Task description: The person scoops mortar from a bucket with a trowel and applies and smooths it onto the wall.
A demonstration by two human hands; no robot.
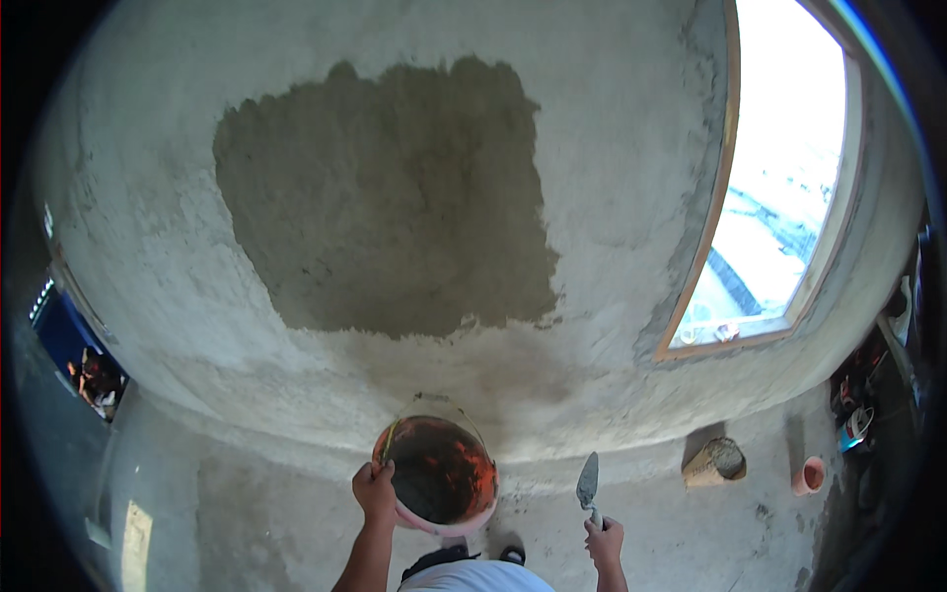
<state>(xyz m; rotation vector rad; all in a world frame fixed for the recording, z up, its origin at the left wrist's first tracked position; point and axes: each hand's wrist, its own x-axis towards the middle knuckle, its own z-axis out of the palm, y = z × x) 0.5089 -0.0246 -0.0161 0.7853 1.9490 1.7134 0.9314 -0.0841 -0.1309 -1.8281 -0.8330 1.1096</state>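
My left hand point(374, 487) is closed on the left side of an orange-pink bucket point(478, 522), at its rim or wire handle; which of the two I cannot tell. Grey mortar point(430, 486) lies inside and smears the bucket's inner wall. Closed round the grip of a pointed trowel point(588, 481) is my right hand point(604, 539), to the right of the bucket. The trowel's blade points up toward the wall and is coated grey. Ahead, a dark patch of damp-looking plaster point(390, 202) covers the middle of the pale wall point(602, 178).
On the right, a wood-framed window point(705, 247) lets in bright light. A tan container of grey material point(712, 464) and a small pink bucket point(809, 476) stand on the floor by the wall. Clutter lies at the far right. An opening with a blue surface point(61, 335) is at the far left.
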